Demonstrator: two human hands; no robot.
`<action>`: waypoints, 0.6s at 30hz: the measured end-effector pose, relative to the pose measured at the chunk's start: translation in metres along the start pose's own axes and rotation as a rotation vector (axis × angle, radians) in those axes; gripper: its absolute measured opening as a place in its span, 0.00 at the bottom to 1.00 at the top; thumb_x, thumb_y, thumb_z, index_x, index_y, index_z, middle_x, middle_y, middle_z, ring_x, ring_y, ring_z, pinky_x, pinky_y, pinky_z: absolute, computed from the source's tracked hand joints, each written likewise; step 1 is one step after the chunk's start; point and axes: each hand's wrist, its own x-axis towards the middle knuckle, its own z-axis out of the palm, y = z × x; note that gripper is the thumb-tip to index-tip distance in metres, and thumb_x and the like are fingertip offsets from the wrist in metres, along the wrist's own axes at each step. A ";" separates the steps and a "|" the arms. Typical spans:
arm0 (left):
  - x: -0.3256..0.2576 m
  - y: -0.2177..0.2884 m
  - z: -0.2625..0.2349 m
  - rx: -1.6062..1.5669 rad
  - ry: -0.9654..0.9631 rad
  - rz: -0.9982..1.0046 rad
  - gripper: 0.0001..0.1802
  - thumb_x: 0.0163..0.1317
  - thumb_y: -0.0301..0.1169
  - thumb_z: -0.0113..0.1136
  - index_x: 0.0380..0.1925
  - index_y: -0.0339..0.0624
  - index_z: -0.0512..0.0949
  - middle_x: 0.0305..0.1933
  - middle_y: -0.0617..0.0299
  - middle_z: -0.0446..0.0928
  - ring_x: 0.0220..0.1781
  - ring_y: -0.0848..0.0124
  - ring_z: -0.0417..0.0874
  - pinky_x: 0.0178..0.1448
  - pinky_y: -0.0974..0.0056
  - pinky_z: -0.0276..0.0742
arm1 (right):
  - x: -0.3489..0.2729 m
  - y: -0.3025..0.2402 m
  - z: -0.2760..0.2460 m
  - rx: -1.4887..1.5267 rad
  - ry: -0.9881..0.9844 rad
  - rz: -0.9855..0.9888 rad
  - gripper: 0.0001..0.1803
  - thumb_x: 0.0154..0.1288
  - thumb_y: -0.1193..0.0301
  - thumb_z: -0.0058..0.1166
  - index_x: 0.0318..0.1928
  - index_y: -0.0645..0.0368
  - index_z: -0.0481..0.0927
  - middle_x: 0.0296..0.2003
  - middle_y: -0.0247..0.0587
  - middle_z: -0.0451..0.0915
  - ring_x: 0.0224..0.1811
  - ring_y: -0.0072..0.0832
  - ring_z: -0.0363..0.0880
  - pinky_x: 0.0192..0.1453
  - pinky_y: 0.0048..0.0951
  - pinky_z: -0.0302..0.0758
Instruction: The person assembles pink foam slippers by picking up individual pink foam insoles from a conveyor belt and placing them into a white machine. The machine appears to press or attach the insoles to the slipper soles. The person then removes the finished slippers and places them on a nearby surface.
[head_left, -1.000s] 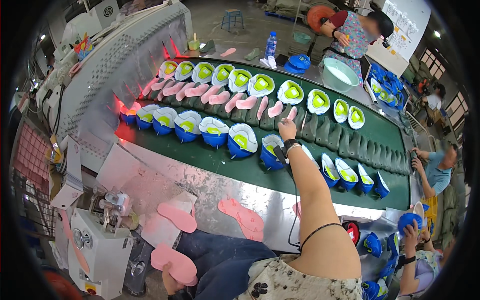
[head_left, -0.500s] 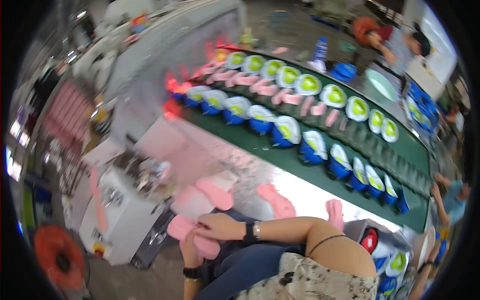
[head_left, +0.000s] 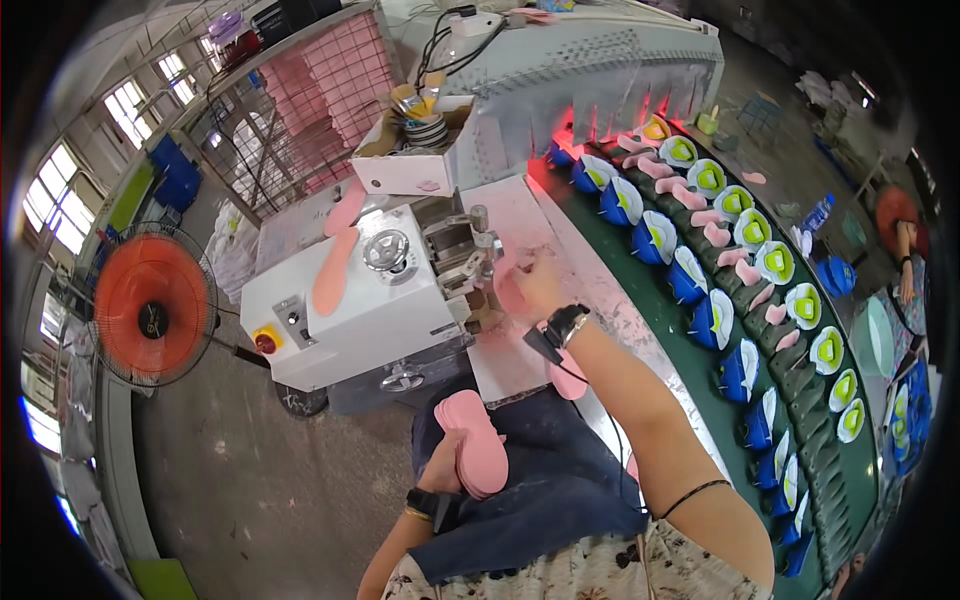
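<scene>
My left hand point(head_left: 443, 463) is closed around a stack of pink insoles point(head_left: 480, 446), held low above the dark cloth on my lap. Farther forward, my right hand point(head_left: 541, 287) grips a single pink insole point(head_left: 510, 292) beside the metal rollers point(head_left: 470, 255) of a white machine point(head_left: 355, 320). Its fingertips are partly blurred. Under my right forearm, another pink insole point(head_left: 568, 376) lies at the edge of the worktop point(head_left: 505, 365). Two more pieces rest on top of and behind the machine, the nearer being a long pink insole point(head_left: 336, 272).
On the right, a green conveyor point(head_left: 625, 255) carries rows of blue-and-white shoe uppers point(head_left: 655, 238) and pink insoles. An orange fan point(head_left: 153, 308) stands at left. Behind the machine sit a cardboard box point(head_left: 405, 175) and a wire rack point(head_left: 340, 80). Another person point(head_left: 905, 265) is at far right.
My hands were together on the pink insoles; now they are apart, the right one at the machine's rollers with one insole. The view has swung left, bringing the machine to the middle.
</scene>
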 end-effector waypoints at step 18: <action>0.005 -0.011 -0.034 0.032 0.258 0.028 0.23 0.65 0.33 0.47 0.57 0.29 0.68 0.54 0.47 0.76 0.53 0.55 0.79 0.62 0.56 0.72 | 0.042 -0.012 0.008 0.288 0.042 0.206 0.21 0.58 0.56 0.60 0.41 0.63 0.81 0.27 0.43 0.80 0.30 0.31 0.81 0.33 0.31 0.74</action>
